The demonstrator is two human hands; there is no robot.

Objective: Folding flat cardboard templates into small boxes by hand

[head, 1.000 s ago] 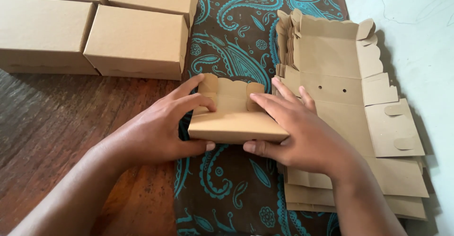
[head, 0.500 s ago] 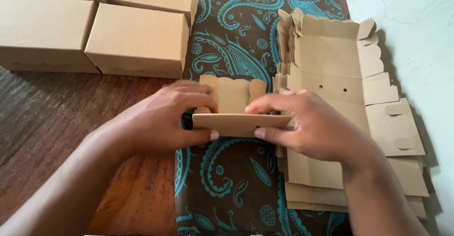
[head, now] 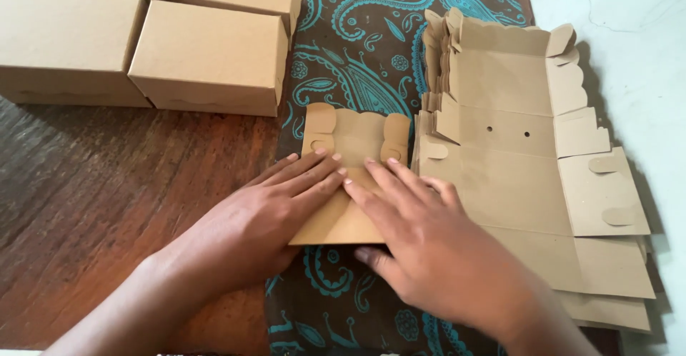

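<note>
**Both palms flat on the folded carton**

I had bare wooden table point(head: 107, 206) to my left, and a narrow strip of patterned brown-and-teal cloth point(head: 357, 49) running away from me down the middle. The far left was walled off by closed cardboard boxes point(head: 207, 56), and the right by a stack of flat unfolded cartons point(head: 514, 184) lying just beside my work, its right edge over the pale surface point(head: 629, 42). The free room lay towards me and to the left.

The folded carton blank point(head: 354, 142) lay on the cloth, its scalloped flaps pointing away from me. My left hand point(head: 264, 220) was spread open, fingers pressing on its near left part. My right hand point(head: 429, 242) lay open across the near right part, thumb tucked at the front edge; neither hand gripped anything.

My hands hid most of the blank's near half, so I could not tell how its lower folds sat. My right hand looked slightly blurred.
</note>
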